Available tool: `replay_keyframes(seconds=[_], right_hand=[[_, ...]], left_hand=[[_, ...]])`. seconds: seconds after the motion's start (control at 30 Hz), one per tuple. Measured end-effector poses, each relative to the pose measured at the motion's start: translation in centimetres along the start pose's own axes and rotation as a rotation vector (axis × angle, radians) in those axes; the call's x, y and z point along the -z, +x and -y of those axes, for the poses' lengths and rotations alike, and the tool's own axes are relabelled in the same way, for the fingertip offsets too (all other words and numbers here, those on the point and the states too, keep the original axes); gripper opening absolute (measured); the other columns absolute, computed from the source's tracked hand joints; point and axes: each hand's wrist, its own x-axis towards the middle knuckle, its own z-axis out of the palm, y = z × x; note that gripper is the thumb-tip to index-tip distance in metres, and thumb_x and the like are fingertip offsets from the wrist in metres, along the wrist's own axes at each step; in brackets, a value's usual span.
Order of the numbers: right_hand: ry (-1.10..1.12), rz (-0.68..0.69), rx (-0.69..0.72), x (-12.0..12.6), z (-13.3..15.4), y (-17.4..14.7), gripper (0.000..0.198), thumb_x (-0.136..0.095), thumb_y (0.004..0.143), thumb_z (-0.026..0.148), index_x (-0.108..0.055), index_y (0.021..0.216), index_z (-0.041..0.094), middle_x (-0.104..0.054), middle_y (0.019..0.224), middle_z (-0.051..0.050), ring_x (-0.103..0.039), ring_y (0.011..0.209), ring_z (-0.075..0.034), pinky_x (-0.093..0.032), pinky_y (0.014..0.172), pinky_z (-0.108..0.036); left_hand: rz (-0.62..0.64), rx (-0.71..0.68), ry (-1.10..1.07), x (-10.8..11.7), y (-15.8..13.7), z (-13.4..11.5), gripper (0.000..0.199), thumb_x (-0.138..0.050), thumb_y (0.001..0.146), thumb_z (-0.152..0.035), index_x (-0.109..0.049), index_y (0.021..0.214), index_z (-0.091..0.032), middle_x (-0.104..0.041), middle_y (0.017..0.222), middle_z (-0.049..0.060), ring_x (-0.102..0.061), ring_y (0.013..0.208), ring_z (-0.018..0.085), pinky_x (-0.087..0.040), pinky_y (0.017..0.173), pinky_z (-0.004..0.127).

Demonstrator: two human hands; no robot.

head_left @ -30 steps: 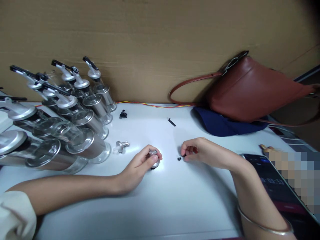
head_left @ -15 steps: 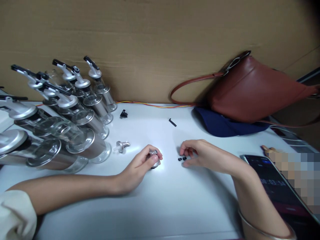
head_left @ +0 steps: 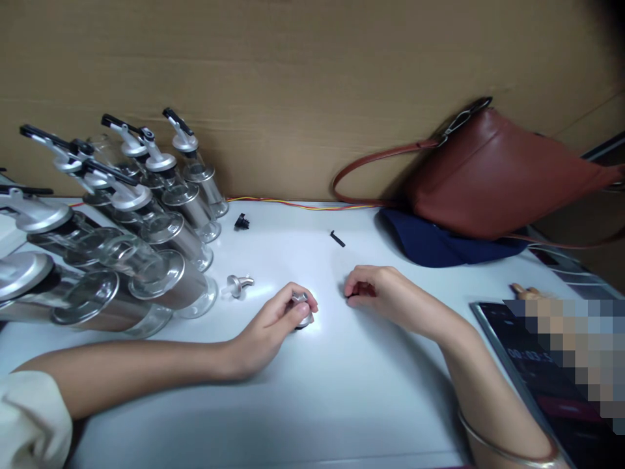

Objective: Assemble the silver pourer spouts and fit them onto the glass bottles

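A metal spout (head_left: 305,320) is being grasped by the left hand (head_left: 273,326), with the thumb being laid over it and the fingers being curled around its far side. By the right hand (head_left: 378,290), a small black piece (head_left: 351,297) is being pinched between thumb and fingertips, low over the table (head_left: 273,417); whether it is being lifted clear of the surface cannot be told. The two hands are being held apart, with bare tabletop showing between them.

Just to the left of the left hand, a loose spout (head_left: 237,286) is lying on its side, and beyond it a black stopper (head_left: 241,222) is resting. A thin black strip (head_left: 338,239) is lying past the right hand, slightly toward the left. Farther left of the left hand, glass bottles (head_left: 168,280) are standing close together. Beyond and right of the right hand, a brown bag (head_left: 488,169) is being supported by a blue cap (head_left: 430,244). Beside the right forearm, a phone (head_left: 517,365) is lying.
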Motion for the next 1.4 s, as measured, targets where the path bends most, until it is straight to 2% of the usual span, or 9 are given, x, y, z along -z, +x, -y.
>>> replay_keyframes(seconds=[0.2,0.33,0.47,0.67,0.8,0.93,1.2,1.3,1.4], right_hand=[[-0.006,-0.027,-0.006,0.2,0.0,0.0,0.009,-0.066,0.073,0.021,-0.064,0.081,0.019,-0.065,0.073,0.0,-0.057,0.065,-0.016,-0.045,0.062,-0.027],[0.022,-0.179,0.055,0.5,0.7,-0.1,0.015,-0.061,0.085,0.034,-0.063,0.083,0.019,-0.066,0.076,-0.003,-0.056,0.066,-0.016,-0.043,0.06,-0.027],[0.114,-0.305,0.142,0.1,2.3,-0.2,0.017,-0.054,0.091,0.032,-0.063,0.086,0.019,-0.064,0.076,-0.003,-0.057,0.067,-0.015,-0.04,0.056,-0.024],[0.188,-0.166,0.31,-2.1,4.0,-0.2,0.012,-0.064,0.088,0.029,-0.065,0.089,0.017,-0.064,0.079,-0.002,-0.056,0.068,-0.013,-0.043,0.061,-0.022],[0.174,-0.091,0.338,-2.9,4.1,-0.1,0.011,-0.06,0.091,0.025,-0.067,0.091,0.017,-0.064,0.079,-0.001,-0.056,0.068,-0.011,-0.043,0.063,-0.021],[0.169,-0.135,0.311,-2.5,3.7,-0.1,0.013,-0.055,0.094,0.023,-0.067,0.094,0.017,-0.066,0.084,-0.003,-0.057,0.071,-0.012,-0.041,0.062,-0.021],[0.132,-0.216,0.267,-2.6,3.2,0.1,0.012,-0.05,0.096,0.024,-0.06,0.101,0.018,-0.064,0.085,-0.002,-0.058,0.075,-0.013,-0.043,0.068,-0.022],[0.16,-0.251,0.249,-2.8,3.3,0.0,0.008,-0.057,0.091,0.028,-0.054,0.092,0.02,-0.057,0.076,0.001,-0.053,0.067,-0.012,-0.04,0.06,-0.021],[0.188,-0.173,0.274,-3.0,3.6,-0.1,0.021,-0.068,0.083,0.032,-0.05,0.083,0.021,-0.053,0.07,0.005,-0.05,0.062,-0.011,-0.039,0.057,-0.02]], left_hand=[[-0.046,0.029,-0.098,-0.2,0.2,0.0,0.019,-0.048,0.093,-0.039,-0.05,0.095,-0.02,-0.056,0.092,0.003,-0.049,0.077,0.015,-0.039,0.077,0.029],[-0.089,0.056,-0.098,-0.2,0.2,0.2,0.015,-0.049,0.093,-0.035,-0.045,0.096,-0.021,-0.053,0.091,0.001,-0.047,0.074,0.013,-0.039,0.076,0.029],[-0.107,0.051,-0.103,0.1,0.1,0.6,0.014,-0.05,0.09,-0.028,-0.039,0.097,-0.024,-0.046,0.099,-0.001,-0.044,0.073,0.011,-0.038,0.075,0.029],[-0.012,0.028,-0.025,0.3,-0.2,0.8,0.025,-0.051,0.084,-0.019,-0.034,0.101,-0.025,-0.042,0.104,0.001,-0.045,0.098,0.017,-0.036,0.082,0.03],[-0.038,0.031,-0.046,-0.1,-0.2,0.9,0.029,-0.056,0.086,-0.024,-0.031,0.102,-0.026,-0.044,0.102,0.001,-0.045,0.098,0.017,-0.036,0.079,0.028],[-0.034,-0.037,-0.196,-0.2,0.2,0.9,0.04,-0.066,0.077,-0.02,-0.035,0.1,-0.026,-0.043,0.101,0.0,-0.047,0.096,0.015,-0.036,0.081,0.027],[-0.056,0.035,-0.272,-0.1,0.5,0.4,0.025,-0.064,0.082,-0.026,-0.045,0.098,-0.022,-0.052,0.093,-0.001,-0.048,0.087,0.013,-0.038,0.077,0.025],[-0.115,0.007,-0.295,-0.2,0.6,0.5,0.031,-0.069,0.081,-0.03,-0.043,0.094,-0.023,-0.051,0.093,-0.003,-0.05,0.089,0.012,-0.039,0.079,0.024],[-0.14,-0.021,-0.251,-0.1,0.7,0.7,0.032,-0.07,0.082,-0.037,-0.042,0.089,-0.022,-0.048,0.088,-0.004,-0.051,0.086,0.011,-0.04,0.078,0.023]])
